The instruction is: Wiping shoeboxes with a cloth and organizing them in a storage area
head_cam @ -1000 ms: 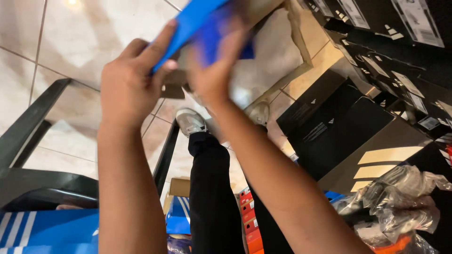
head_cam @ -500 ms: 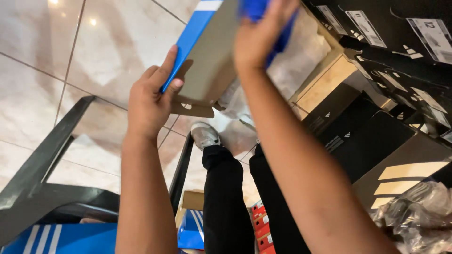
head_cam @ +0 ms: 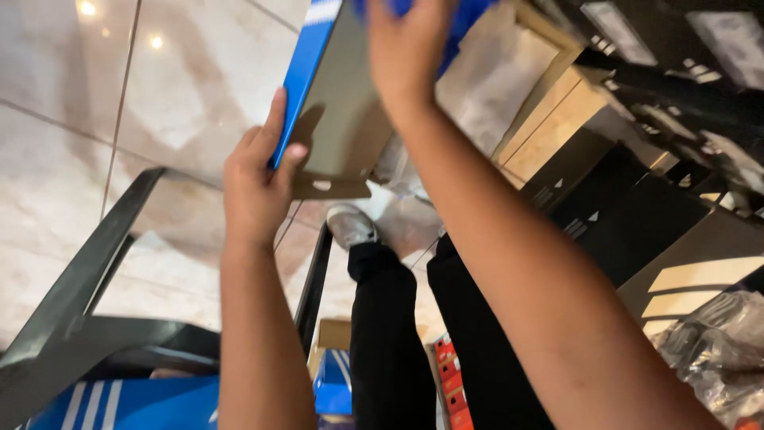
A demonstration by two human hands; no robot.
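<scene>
Box (head_cam: 338,103): a blue shoebox with a grey-brown cardboard underside, being held up in front of the camera, tilted, high above the floor (head_cam: 72,119); its top edge is running out of view.
Flap (head_cam: 330,187): a loose cardboard tab hanging off the box's lower edge, just beside the left thumb.
Left hand (head_cam: 255,187): fingers are curling round the box's blue side edge near its lower corner, the thumb pressing on the underside; closed on the box.
Right hand (head_cam: 406,48): palm and fingers are wrapping over the box's upper part, closed on it; the fingertips are cut off by the frame.
Risk, grip: the left hand is pinching only a thin edge, so the box is likely to twist or slip out if the right hand lets go.
Risk, flap: the hanging tab is looking weak; any pull there may be tearing it or letting the box open.
Risk, contents: whether anything is inside cannot be told; if so, the tilt may be tipping it out.
Legs (head_cam: 390,334): in black trousers, with a grey shoe (head_cam: 350,224), standing right under the box, where a drop would be landing.
Frame (head_cam: 87,279): a dark metal frame at the left, near the left forearm.
Stack (head_cam: 645,215): black boxes at the right, close to the right arm; a wide swing may be knocking them.
Lower boxes (head_cam: 127,402): blue, at the bottom edge.
</scene>
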